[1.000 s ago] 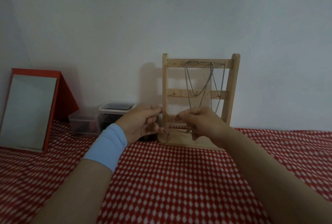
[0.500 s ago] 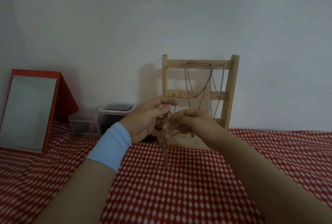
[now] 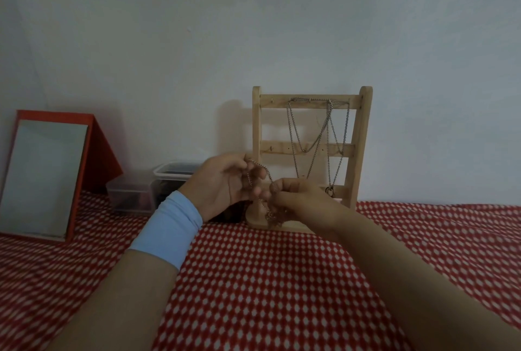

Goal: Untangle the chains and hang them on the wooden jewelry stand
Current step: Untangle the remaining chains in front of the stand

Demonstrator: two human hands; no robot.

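Observation:
A wooden jewelry stand (image 3: 363, 136) rises against the wall at the back of the table. Several silver chains (image 3: 318, 136) hang from the hooks on its top bar. In front of the stand's base I hold a thin tangled chain (image 3: 260, 174) between both hands. My left hand (image 3: 222, 181), with a light blue wristband, pinches the chain's upper end between thumb and fingers. My right hand (image 3: 298, 198) grips the chain lower down, and a knotted bunch of links (image 3: 272, 216) dangles under it.
A red-and-white checked cloth (image 3: 267, 280) covers the table. At the left a red-framed mirror (image 3: 45, 176) leans back. Two clear plastic boxes (image 3: 152, 187) stand by the wall behind my left hand.
My hands moved apart then together again, raised slightly in front of the stand. The chain's hanging tail, long half a second ago, is now bunched short under my right hand.

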